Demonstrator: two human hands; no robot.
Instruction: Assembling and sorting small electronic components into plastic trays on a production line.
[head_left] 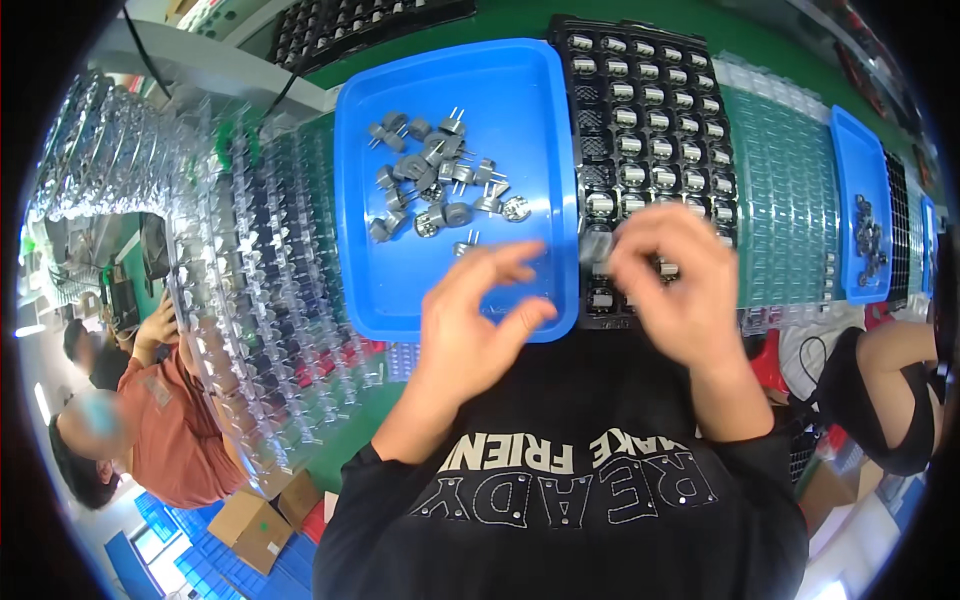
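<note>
My left hand (pixel 470 310) hovers over the near edge of a blue tray (pixel 385 290), its thumb and fingers apart and nothing between them. In the tray lie several round grey plug-like parts (pixel 411 167) with two metal pins each; one such part (pixel 466 243) sits just beyond my left fingertips. My right hand (pixel 680 275) is pinched over a black compartment tray (pixel 590 135). At its fingertips is a small grey part (pixel 597 246), blurred by motion. Silver cylindrical pieces (pixel 630 147) fill rows of that black tray, and my right hand hides some of its pockets.
Stacked clear plastic trays (pixel 270 240) stand at the left, and more clear trays (pixel 785 190) lie to the right. Farther right is another blue tray (pixel 845 190) with grey parts. A co-worker in an orange top (pixel 185 430) is at the left; another person's arm (pixel 900 350) shows at the right.
</note>
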